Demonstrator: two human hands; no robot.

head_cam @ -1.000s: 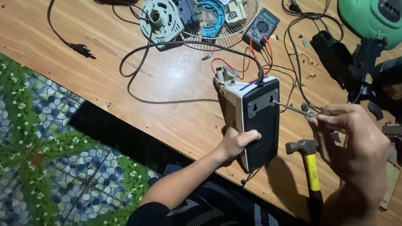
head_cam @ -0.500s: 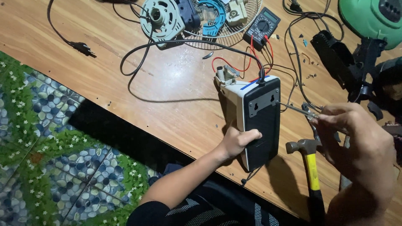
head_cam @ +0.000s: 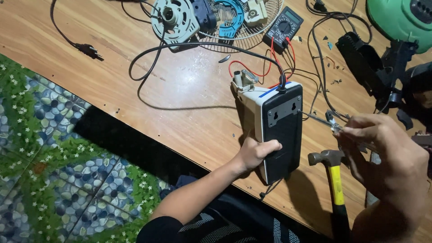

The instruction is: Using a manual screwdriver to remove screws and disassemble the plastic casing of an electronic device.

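Observation:
A box-shaped device (head_cam: 281, 130) with a white casing and a black back panel stands on its edge on the wooden table (head_cam: 189, 85). My left hand (head_cam: 254, 153) grips its lower near corner. My right hand (head_cam: 387, 153) is closed around a thin screwdriver (head_cam: 315, 118), whose tip touches the right side of the box near the top. Red, blue and black wires (head_cam: 274, 67) run from the top of the box toward a black multimeter (head_cam: 283, 24).
A yellow-handled hammer (head_cam: 335, 180) lies just below my right hand. A fan motor (head_cam: 173, 18), a wire grille (head_cam: 265, 29), a power plug (head_cam: 87, 49) with its cord, black plastic parts (head_cam: 364, 58) and a green housing (head_cam: 400, 18) are spread across the far side. A patterned floor (head_cam: 45, 148) lies left of the table edge.
My right hand with the screwdriver has shifted slightly to the right and down. My left hand stays on the box, which has not moved.

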